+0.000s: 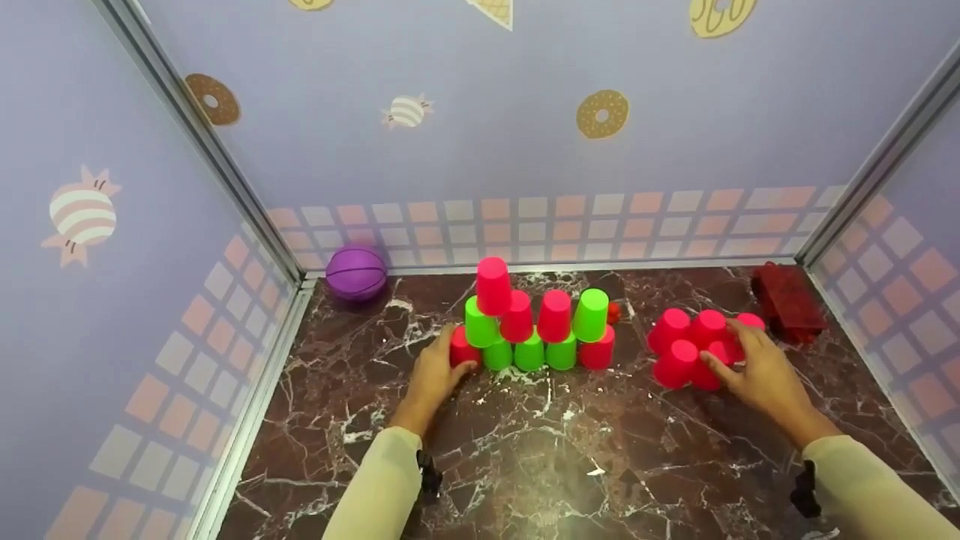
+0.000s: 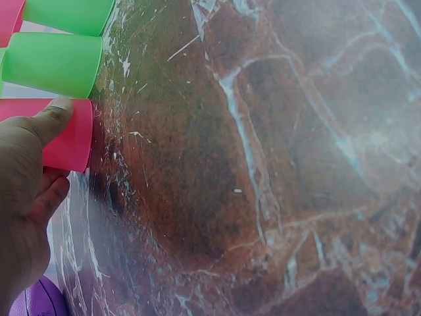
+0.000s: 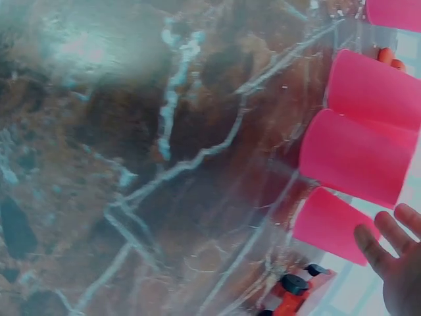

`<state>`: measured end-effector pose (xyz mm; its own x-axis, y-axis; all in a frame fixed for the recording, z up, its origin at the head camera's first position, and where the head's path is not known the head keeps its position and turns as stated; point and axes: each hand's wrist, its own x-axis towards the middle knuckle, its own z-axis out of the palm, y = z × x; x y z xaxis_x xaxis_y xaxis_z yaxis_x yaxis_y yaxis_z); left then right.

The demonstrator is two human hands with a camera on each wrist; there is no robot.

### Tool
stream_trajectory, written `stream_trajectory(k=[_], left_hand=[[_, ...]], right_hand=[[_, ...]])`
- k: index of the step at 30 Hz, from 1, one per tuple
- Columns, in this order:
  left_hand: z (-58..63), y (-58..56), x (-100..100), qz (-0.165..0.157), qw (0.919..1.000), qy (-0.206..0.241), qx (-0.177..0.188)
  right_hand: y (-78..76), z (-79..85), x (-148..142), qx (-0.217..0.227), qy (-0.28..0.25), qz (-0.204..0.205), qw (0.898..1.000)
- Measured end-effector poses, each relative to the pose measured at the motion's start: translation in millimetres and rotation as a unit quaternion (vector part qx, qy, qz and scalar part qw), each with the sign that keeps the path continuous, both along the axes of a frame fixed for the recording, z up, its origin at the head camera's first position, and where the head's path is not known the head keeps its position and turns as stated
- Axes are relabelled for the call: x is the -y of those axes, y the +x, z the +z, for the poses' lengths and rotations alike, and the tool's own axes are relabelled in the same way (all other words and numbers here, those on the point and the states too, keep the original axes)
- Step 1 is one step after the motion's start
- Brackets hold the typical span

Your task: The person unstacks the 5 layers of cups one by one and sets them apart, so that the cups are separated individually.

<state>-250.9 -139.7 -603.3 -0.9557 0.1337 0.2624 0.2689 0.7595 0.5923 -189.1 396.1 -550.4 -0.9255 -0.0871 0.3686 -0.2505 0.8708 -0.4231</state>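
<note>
A stepped wall of upside-down pink and green cups stands mid-floor, with a single pink cup (image 1: 493, 287) on top at its left. At the bottom row's left end, my left hand (image 1: 433, 373) grips a pink cup (image 2: 71, 138), its thumb on the near side and fingers round the outer side. Off to the right is a cluster of several pink cups (image 1: 675, 364), some standing on others. My right hand (image 1: 766, 375) is spread at this cluster's right side, partly covering it. In the right wrist view its fingers (image 3: 371, 247) reach loosely beside a pink cup (image 3: 332, 224).
A purple ball (image 1: 357, 274) lies in the back left corner. Near the back right corner sits a dark red block-shaped object (image 1: 787, 302). The right wrist view shows a red toy with black wheels (image 3: 294, 285). Patterned panels (image 1: 525, 150) enclose the marbled surface (image 1: 525, 450).
</note>
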Motion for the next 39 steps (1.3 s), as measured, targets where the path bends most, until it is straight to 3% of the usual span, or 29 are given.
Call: stream_trajectory(k=[6,13,20,29,39], left_hand=[[-0.9,-0.4,0,-0.001,1.0000,0.002,-0.006],[-1.1,-1.2,0,0.001,1.0000,-0.002,0.000],[-0.7,-0.5,0,-0.001,1.0000,0.006,-0.005],[0.6,-0.4,0,0.002,0.9999,0.008,0.007],[1.6,0.8,0,0.000,0.9999,0.009,0.013]], right_hand=[[-9.6,22.3,15,-0.005,0.009,-0.016,1.000],[-27.9,53.5,39,-0.002,0.009,0.001,1.000],[-48.7,78.6,82,-0.022,0.000,0.038,0.999],[-70.8,105.1,144,0.005,0.002,0.085,0.996],[-81.7,127.5,209,0.007,0.026,0.135,0.990]])
